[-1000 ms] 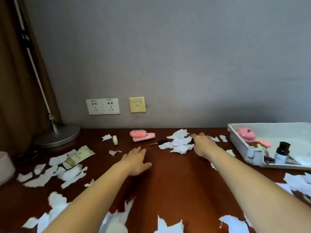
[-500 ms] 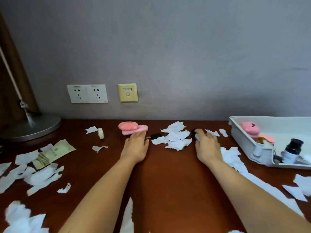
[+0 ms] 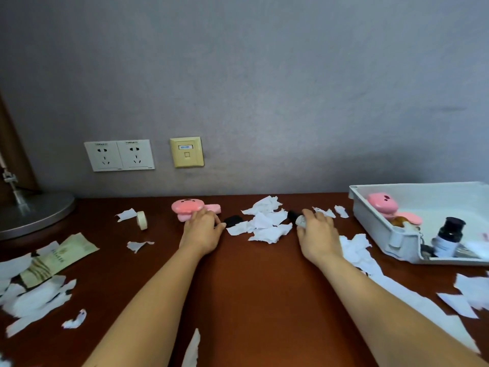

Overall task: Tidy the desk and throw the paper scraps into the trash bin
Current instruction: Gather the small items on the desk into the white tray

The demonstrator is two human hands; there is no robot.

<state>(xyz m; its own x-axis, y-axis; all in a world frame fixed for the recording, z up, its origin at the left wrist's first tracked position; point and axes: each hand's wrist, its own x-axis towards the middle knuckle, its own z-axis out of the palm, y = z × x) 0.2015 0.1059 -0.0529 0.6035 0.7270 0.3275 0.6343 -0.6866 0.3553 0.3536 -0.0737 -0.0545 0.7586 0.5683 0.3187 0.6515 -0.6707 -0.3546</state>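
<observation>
Two hands, paper scraps (image 3: 264,222) between them.
Your left hand (image 3: 202,230) curls its fingers over the pink toy (image 3: 188,207); your right hand (image 3: 316,234) grips a small bottle (image 3: 298,219) by its body. The paper scraps lie in a loose pile between both, more all over the dark smooth table (image 3: 251,287). They are light and soft, I judge: pinch them together in a bunch. Grey wall (image 3: 264,88) with sockets (image 3: 119,155) behind, white tray (image 3: 375,226) at right.

left grip (image 3: 202,231) closed on pink toy (image 3: 186,206) | right grip (image 3: 316,234) closed on bottle (image 3: 298,219)
</observation>
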